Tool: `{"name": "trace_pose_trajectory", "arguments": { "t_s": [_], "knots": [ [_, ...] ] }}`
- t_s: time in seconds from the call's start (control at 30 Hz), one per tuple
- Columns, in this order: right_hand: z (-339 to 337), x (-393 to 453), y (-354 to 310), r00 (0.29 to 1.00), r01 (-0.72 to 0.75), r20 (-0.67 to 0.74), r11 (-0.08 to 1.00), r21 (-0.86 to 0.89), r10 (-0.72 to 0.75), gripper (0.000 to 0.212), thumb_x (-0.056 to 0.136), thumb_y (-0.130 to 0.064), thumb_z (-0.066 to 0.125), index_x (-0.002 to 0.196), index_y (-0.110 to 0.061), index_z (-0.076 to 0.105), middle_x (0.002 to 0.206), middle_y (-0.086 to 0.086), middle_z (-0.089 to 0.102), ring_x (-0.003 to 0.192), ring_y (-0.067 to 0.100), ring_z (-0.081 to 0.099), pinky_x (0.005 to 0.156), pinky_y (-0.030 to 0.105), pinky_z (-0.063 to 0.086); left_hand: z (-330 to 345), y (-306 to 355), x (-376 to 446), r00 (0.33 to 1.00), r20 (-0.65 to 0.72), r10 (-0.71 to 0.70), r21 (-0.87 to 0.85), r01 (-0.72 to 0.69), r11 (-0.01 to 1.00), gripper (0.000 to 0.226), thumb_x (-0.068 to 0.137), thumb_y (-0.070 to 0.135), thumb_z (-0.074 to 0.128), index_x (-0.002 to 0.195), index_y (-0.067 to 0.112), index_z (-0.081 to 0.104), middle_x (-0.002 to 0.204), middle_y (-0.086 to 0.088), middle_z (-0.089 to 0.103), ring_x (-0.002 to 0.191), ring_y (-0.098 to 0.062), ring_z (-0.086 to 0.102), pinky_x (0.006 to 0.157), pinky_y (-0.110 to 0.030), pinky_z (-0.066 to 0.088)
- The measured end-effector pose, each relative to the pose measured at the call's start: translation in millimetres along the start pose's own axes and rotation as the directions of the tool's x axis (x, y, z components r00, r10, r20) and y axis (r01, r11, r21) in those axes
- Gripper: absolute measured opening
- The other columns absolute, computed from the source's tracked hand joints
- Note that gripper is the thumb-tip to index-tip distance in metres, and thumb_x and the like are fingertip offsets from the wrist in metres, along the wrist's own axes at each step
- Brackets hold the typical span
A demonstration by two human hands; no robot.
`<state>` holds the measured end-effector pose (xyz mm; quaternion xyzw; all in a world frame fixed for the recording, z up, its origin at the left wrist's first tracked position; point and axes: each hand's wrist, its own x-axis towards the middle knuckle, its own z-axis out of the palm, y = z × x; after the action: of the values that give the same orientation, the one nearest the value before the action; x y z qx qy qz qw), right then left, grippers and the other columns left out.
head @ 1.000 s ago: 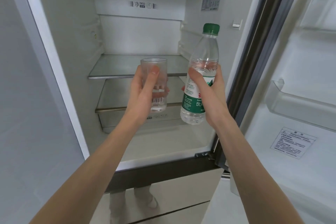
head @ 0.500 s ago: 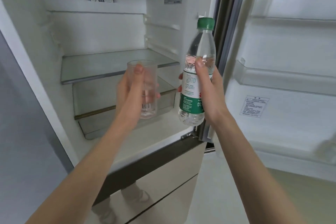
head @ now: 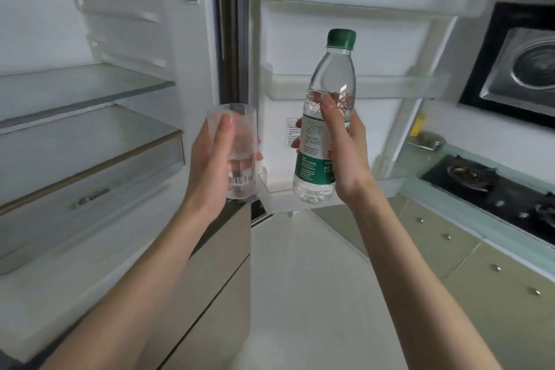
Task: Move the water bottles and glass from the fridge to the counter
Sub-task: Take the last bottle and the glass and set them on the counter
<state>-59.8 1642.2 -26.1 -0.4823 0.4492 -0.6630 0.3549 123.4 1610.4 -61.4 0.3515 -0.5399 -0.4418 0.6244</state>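
My left hand [head: 211, 165] grips a clear drinking glass [head: 240, 129] with a barcode sticker near its base, held upright in front of the fridge's right edge. My right hand [head: 345, 147] grips a clear water bottle [head: 329, 81] with a green cap and a green and white label, also upright, in front of the open fridge door. The fridge [head: 87, 93] stands open at the left with bare shelves. The counter [head: 468, 210] with a pale green top runs along the right.
The open fridge door [head: 354, 9] with see-through bins stands straight ahead. A black gas hob [head: 492, 186] is set into the counter, a range hood [head: 516, 66] hangs above it, and beige drawers lie below. A small metal dish [head: 426, 141] sits at the counter's far end.
My view has swung right, away from the fridge interior toward the door and the counter. Both hands have kept their hold and moved right with the glass and the bottle.
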Motion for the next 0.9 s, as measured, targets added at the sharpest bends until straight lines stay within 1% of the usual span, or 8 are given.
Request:
{"name": "trace_pose_trajectory", "arguments": {
  "t_s": [0.1, 0.23, 0.3, 0.47, 0.6, 0.7, 0.83, 0.9],
  "knots": [
    [-26.9, -7.5, -7.1, 0.997, 0.007, -0.076, 1.0, -0.002, -0.007, 0.024, 0.098, -0.05, 0.069, 0.111, -0.03, 0.066, 0.093, 0.007, 0.078, 0.072, 0.022, 0.077, 0.07, 0.035, 0.063, 27.2, -4.7, -1.7, 0.998, 0.068, 0.008, -0.049, -0.004, 0.999, 0.081, 0.085, 0.072, 0.05, 0.124, 0.003, 0.064, 0.09, -0.005, 0.077, 0.07, -0.02, 0.076, 0.071, -0.042, 0.062],
    [-72.7, -17.1, -15.4, 0.986, 0.02, -0.162, 0.998, -0.064, -0.03, 0.066, 0.077, -0.068, 0.071, 0.124, -0.021, 0.065, 0.091, 0.003, 0.082, 0.073, 0.026, 0.079, 0.076, 0.043, 0.065, 72.4, -7.0, -11.2, 0.985, 0.171, 0.015, -0.07, -0.003, 0.998, 0.058, 0.085, 0.071, 0.049, 0.108, 0.021, 0.067, 0.08, 0.0, 0.078, 0.065, -0.021, 0.076, 0.063, -0.037, 0.063],
    [-95.7, -22.3, -19.3, 0.978, 0.029, -0.201, 0.995, -0.094, -0.047, 0.078, 0.075, -0.071, 0.07, 0.13, -0.015, 0.066, 0.091, 0.004, 0.082, 0.075, 0.027, 0.08, 0.078, 0.044, 0.065, 93.8, -7.4, -16.9, 0.979, 0.204, 0.018, -0.085, 0.0, 0.996, 0.053, 0.085, 0.071, 0.047, 0.104, 0.025, 0.067, 0.079, 0.0, 0.079, 0.064, -0.021, 0.077, 0.062, -0.036, 0.064],
    [-153.5, -38.9, -32.1, 0.957, 0.044, -0.28, 0.992, -0.116, -0.075, 0.077, 0.077, -0.069, 0.071, 0.132, -0.014, 0.067, 0.093, 0.006, 0.081, 0.074, 0.026, 0.079, 0.074, 0.042, 0.065, 150.0, -8.0, -34.1, 0.958, 0.285, 0.004, -0.149, 0.04, 0.988, 0.066, 0.085, 0.072, 0.048, 0.109, 0.013, 0.065, 0.078, -0.003, 0.076, 0.061, -0.023, 0.074, 0.059, -0.033, 0.06],
    [-200.0, -53.8, -45.1, 0.93, 0.067, -0.35, 0.989, -0.132, -0.11, 0.073, 0.076, -0.068, 0.07, 0.124, -0.014, 0.071, 0.102, 0.018, 0.079, 0.079, 0.027, 0.077, 0.068, 0.033, 0.063, 198.6, -8.3, -50.9, 0.94, 0.341, 0.001, -0.186, 0.067, 0.98, 0.077, 0.084, 0.072, 0.049, 0.113, 0.002, 0.063, 0.076, -0.003, 0.077, 0.059, -0.021, 0.074, 0.058, -0.033, 0.06],
    [-238.1, -62.1, -52.1, 0.916, 0.064, -0.385, 0.988, -0.144, -0.115, 0.075, 0.077, -0.068, 0.07, 0.124, -0.01, 0.07, 0.091, 0.005, 0.079, 0.074, 0.025, 0.078, 0.066, 0.032, 0.062, 236.6, -7.3, -63.8, 0.928, 0.373, -0.019, -0.202, 0.101, 0.974, 0.074, 0.083, 0.073, 0.049, 0.108, 0.006, 0.066, 0.077, -0.003, 0.077, 0.061, -0.02, 0.074, 0.057, -0.031, 0.059],
    [-291.5, -72.2, -60.8, 0.902, 0.065, -0.409, 0.981, -0.184, -0.137, 0.078, 0.08, -0.069, 0.068, 0.126, -0.006, 0.069, 0.094, 0.009, 0.079, 0.074, 0.026, 0.079, 0.069, 0.035, 0.062, 288.4, -7.8, -82.8, 0.902, 0.431, -0.015, -0.222, 0.121, 0.968, 0.069, 0.084, 0.077, 0.056, 0.101, 0.012, 0.068, 0.08, -0.011, 0.074, 0.058, -0.023, 0.071, 0.054, -0.033, 0.056],
    [-316.7, -77.3, -66.2, 0.892, 0.065, -0.428, 0.979, -0.192, -0.143, 0.078, 0.08, -0.069, 0.067, 0.127, -0.007, 0.069, 0.093, 0.006, 0.08, 0.072, 0.022, 0.079, 0.069, 0.034, 0.062, 314.0, -8.3, -93.2, 0.894, 0.449, -0.017, -0.225, 0.132, 0.965, 0.067, 0.083, 0.076, 0.058, 0.1, 0.012, 0.067, 0.077, -0.008, 0.074, 0.055, -0.02, 0.07, 0.051, -0.029, 0.054]
  ]
}}
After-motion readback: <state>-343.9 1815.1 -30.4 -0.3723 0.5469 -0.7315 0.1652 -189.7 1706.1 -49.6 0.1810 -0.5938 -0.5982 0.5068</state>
